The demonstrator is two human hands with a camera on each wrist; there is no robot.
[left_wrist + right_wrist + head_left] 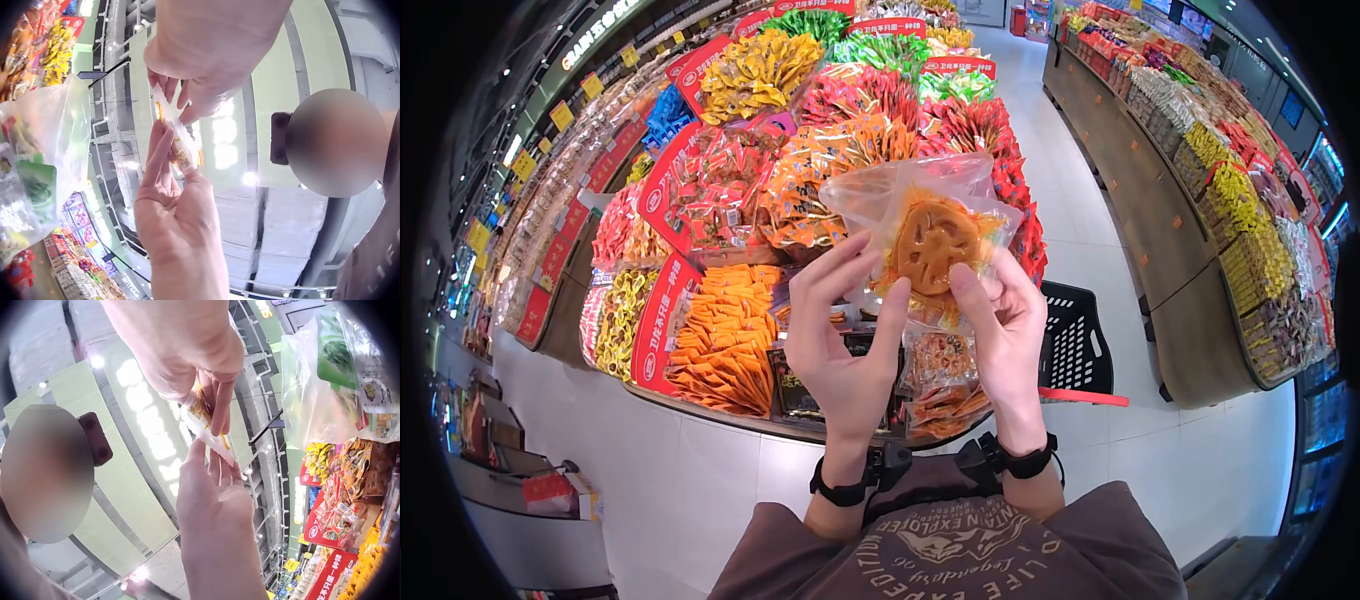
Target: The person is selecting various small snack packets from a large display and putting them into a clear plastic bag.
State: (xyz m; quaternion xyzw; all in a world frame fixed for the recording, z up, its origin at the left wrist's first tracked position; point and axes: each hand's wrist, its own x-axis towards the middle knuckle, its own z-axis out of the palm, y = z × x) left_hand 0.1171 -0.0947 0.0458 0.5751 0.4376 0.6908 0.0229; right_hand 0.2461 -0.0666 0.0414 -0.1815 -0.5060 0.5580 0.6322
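Observation:
A see-through packet (938, 250) with a brown, holed slice like lotus root in sauce is held up before the chest. My right hand (1012, 330) grips its right side, thumb on the front face. On the other side, my left hand (840, 315) pinches the left edge lightly, thumb in front and long fingers extended behind. Both wrist views show the packet edge-on between the two hands. Behind it stands a clear plastic bag (315, 394) with several packs, among them a green pack (337, 356).
A snack display (730, 335) spreads out ahead with heaps of orange, red, yellow and green packs. Red sign strips (662, 325) edge its bins. A black basket (1075, 345) with a red handle is at its right. Another stocked counter (1190, 270) lines the aisle's right side.

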